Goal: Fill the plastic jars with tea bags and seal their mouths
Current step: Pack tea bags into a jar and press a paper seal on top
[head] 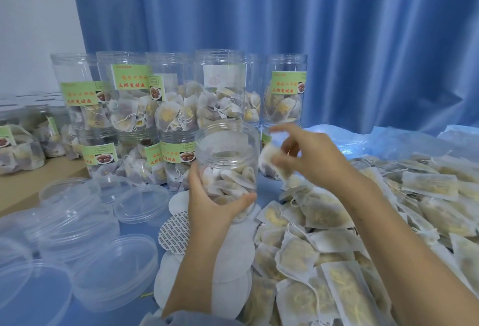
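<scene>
Head view: tea bag (269, 161) between right fingers (285, 162).

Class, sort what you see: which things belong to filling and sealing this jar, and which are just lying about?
Job:
- jar gripped by left hand
- tea bag in right hand
- loose tea bags
- seal discs
- lids

Lying about:
- filled jars
- blue curtain

Single head view, looking forward and down, close over table (140, 307), facing blue curtain (285, 27)
</scene>
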Tool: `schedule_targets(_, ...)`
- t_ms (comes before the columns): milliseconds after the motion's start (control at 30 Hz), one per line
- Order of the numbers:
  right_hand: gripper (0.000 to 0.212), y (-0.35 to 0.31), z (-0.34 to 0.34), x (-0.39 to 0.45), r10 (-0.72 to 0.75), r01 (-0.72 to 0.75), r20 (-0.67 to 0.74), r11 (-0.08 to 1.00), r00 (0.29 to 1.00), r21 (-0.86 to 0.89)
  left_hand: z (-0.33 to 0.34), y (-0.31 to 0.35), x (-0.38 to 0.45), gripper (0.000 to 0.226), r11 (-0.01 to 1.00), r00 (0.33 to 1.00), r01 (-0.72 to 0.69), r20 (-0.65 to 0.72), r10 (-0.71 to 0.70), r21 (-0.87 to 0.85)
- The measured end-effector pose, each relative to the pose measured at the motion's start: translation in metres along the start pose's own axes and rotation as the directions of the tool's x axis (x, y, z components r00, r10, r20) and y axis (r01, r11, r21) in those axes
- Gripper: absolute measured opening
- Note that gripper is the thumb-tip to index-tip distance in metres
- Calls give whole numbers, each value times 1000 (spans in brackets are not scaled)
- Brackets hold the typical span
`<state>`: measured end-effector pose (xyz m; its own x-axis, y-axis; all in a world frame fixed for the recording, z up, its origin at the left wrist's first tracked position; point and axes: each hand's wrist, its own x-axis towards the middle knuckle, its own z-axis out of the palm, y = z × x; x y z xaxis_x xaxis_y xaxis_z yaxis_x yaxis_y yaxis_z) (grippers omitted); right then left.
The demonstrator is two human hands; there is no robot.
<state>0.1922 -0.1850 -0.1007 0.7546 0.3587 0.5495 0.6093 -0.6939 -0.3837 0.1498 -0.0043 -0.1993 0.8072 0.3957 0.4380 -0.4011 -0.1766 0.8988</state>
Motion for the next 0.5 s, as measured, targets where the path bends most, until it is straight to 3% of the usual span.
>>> schedule_targets(100,46,-11,-4,-2,97,73,-375,907,922,414,3,-1,-2,116,999,1000,-13,18,12,47)
schedule_targets(167,37,-21,-6,-3,152,187,-453,764,879,618,6,0,-4,118,989,999,-24,31,20,144)
schedule_targets(200,33,-24,-7,-3,133,200,-448,759,884,619,8,1,-5,119,982,999,-35,42,27,183)
schedule_targets(233,28,-26,-8,-4,82,182,-399,794,913,579,10,2,-7,119,977,998,-46,53,35,208)
schedule_targets(300,12,-27,-8,-4,-39,102,-168,919,985,382,12,4,-7,116,974,997,-53,70,39,222)
schedule_targets(367,29,-27,-7,-7,-67,62,16,976,998,208,12,3,-7,115,974,996,-38,83,20,225)
schedule_targets(500,36,-28,-10,-10,-126,80,188,968,974,238,12,4,-5,125,955,993,-19,115,-16,296)
